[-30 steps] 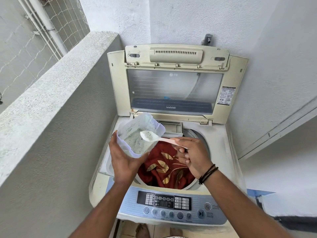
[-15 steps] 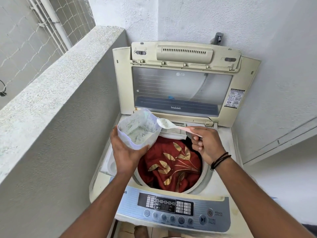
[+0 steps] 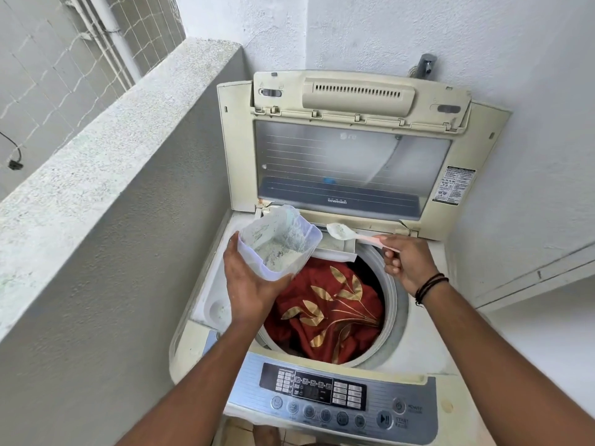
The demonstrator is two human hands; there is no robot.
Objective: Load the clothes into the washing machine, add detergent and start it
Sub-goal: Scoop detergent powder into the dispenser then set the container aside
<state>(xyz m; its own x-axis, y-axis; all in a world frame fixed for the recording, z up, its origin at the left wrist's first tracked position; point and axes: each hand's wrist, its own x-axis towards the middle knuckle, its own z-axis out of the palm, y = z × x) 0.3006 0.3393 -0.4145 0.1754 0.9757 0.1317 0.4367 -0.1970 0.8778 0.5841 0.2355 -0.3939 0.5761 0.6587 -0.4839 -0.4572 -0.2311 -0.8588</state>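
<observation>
in the round drum of the washing machine [image 3: 418,346] lies a red cloth [image 3: 331,313] with shiny gold leaves on it, all soft and crumpled. the machine is old cream plastic with a grey-blue button panel [image 3: 331,397] at the near edge. its lid [image 3: 351,159] stands up against the rough white wall, and the lid's window is smooth and see-through.

the left hand [image 3: 248,284] is held over the left side of the drum. it holds a clear plastic tub [image 3: 280,243] from below, with the fingers curled round its far side and the thumb on the near side. the tub is square with round corners, tipped toward the right, and has pale grainy detergent powder [image 3: 281,257] in the bottom.

the right hand [image 3: 405,265] is over the back right of the drum. its fingers pinch the thin pink handle of a small plastic spoon [image 3: 341,231]. the spoon bowl is white with a little powder in it, and it is above the small open detergent drawer [image 3: 335,247] at the back rim. dark thread bands [image 3: 429,286] go round the right wrist.

a bumpy grey concrete ledge [image 3: 106,149] runs along the left.
</observation>
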